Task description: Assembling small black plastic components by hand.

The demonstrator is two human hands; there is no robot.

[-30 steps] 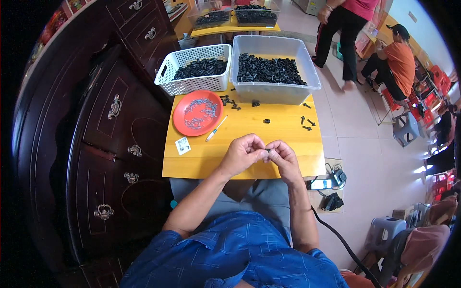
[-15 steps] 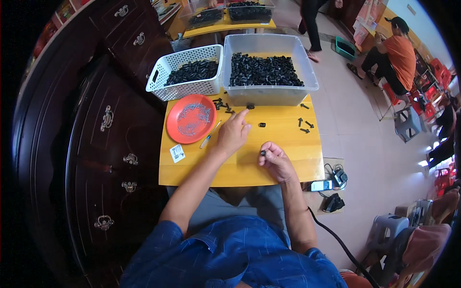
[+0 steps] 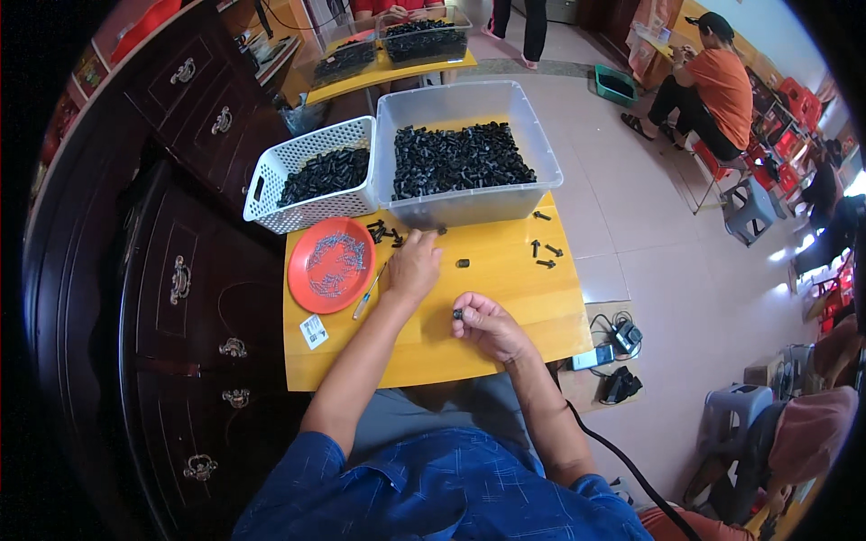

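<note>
My left hand [image 3: 415, 269] reaches over the yellow table, its fingers bent down beside a small pile of black plastic bolt-shaped parts [image 3: 377, 232]. Its fingertips are partly hidden, so whether they grip anything is unclear. A dark piece [image 3: 440, 231] lies just right of those fingers, by the big bin's base. Closer to me, my right hand [image 3: 492, 329] is closed, pinching a small black plastic part [image 3: 457, 315] between thumb and fingers. A short black cylindrical piece [image 3: 463, 263] lies on the table between the hands and the bin.
A clear bin [image 3: 469, 206] and a white perforated basket [image 3: 311, 216], both full of black parts, stand at the back. Left are a red plate [image 3: 300, 293] of small metal pieces, a pen-like tool [image 3: 368, 296] and a white card [image 3: 314, 331]. Several black bolt-shaped parts [image 3: 546, 263] lie right.
My left hand has moved from the dark piece by the bin toward the small pile at left. My right hand still pinches its part. The whole view has shifted.
</note>
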